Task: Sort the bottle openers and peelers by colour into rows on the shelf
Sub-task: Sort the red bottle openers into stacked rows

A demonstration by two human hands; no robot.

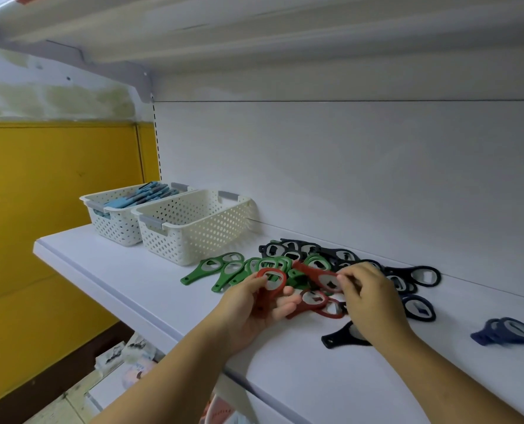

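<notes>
A mixed heap of bottle openers lies on the white shelf (138,289). Green openers (224,269) fan out at its left, black openers (303,250) lie along the back, and dark red openers (314,299) sit in the middle. My left hand (254,304) holds a red opener (271,278) by its ring end. My right hand (369,296) pinches another red opener (317,275) lying across the heap. A black opener (338,336) pokes out from under my right wrist. Navy openers (507,330) lie apart at the right.
Two white perforated baskets stand at the back left: the near basket (193,228) looks empty, the far basket (113,221) holds blue-handled tools (141,195). A yellow wall panel (55,194) is left of the shelf, and another shelf (254,35) hangs overhead.
</notes>
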